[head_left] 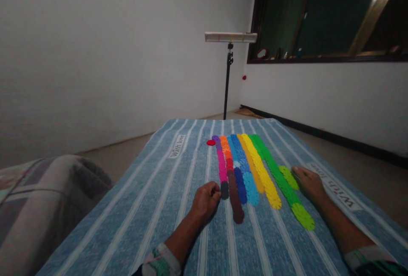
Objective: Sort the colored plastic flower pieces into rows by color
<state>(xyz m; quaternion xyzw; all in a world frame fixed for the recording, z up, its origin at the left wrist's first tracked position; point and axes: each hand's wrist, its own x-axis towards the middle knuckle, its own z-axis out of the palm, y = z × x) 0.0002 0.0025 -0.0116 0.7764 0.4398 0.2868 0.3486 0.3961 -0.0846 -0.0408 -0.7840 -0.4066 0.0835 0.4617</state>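
Rows of flat, scalloped plastic discs lie overlapped by colour on a striped blue cloth. My left hand is closed, its fingertips at the edge of the dark grey discs below the magenta row. Whatever it may pinch is too small to make out. On the right, my right hand has its fingers bent together beside a short lime-green row; its grip is hidden. Between the hands run the brown row, dark blue row, yellow row and green row.
A single red disc lies left of the purple discs. The blue striped cloth covers the table. Behind it stands a black tripod with a flat panel on top. A draped blanket is at left.
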